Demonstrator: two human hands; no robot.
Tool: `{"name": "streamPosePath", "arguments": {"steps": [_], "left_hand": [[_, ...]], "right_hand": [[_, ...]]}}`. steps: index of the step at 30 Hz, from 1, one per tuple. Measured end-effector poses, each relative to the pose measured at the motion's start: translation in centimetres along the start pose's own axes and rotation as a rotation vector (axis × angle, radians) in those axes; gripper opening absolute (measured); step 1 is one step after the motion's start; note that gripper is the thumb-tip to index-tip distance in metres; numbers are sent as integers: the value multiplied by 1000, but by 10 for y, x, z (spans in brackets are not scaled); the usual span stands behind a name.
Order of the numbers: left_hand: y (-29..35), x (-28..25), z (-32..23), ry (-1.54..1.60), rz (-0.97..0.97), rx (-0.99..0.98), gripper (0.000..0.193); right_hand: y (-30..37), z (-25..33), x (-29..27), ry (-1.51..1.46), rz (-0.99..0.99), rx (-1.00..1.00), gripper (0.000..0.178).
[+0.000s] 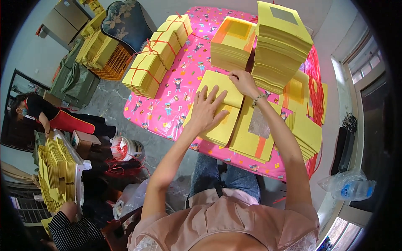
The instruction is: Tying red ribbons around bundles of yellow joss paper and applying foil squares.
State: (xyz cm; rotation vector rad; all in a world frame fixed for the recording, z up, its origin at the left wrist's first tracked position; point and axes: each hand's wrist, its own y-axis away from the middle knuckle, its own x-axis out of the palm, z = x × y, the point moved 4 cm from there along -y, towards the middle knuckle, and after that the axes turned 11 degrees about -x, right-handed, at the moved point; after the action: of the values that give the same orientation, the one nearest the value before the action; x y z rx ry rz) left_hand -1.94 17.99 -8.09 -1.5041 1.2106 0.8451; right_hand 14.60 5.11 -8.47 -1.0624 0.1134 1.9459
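My left hand (208, 109) lies spread over a stack of yellow paper sheets (217, 134), pressing on the lower part of a folded yellow sheet (220, 83). At that sheet's far right edge, my right hand (244, 83) is closed with its fingers curled; whether they pinch the paper is hidden. A bead bracelet circles the right wrist. Beneath my right forearm sits another flat yellow stack (257, 144), with a grey square and an orange strip on top.
A pink patterned tablecloth (184, 102) covers the table. Tall yellow stacks (278, 54) rise beyond my hands; red-tied bundles (146, 71) line the left side. Red strings (312, 83) hang at the right. At left, a person in dark clothes (54, 117) stands by more yellow paper (58, 167).
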Motion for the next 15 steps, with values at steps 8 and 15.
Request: {"name": "streamPosePath", "arguments": {"steps": [8, 15], "left_hand": [[0, 2, 1, 4, 11, 32, 63], [-2, 3, -1, 61, 71, 54, 61]], "right_hand": [[0, 0, 3, 36, -34, -39, 21], [4, 9, -4, 88, 25, 17, 22]]}}
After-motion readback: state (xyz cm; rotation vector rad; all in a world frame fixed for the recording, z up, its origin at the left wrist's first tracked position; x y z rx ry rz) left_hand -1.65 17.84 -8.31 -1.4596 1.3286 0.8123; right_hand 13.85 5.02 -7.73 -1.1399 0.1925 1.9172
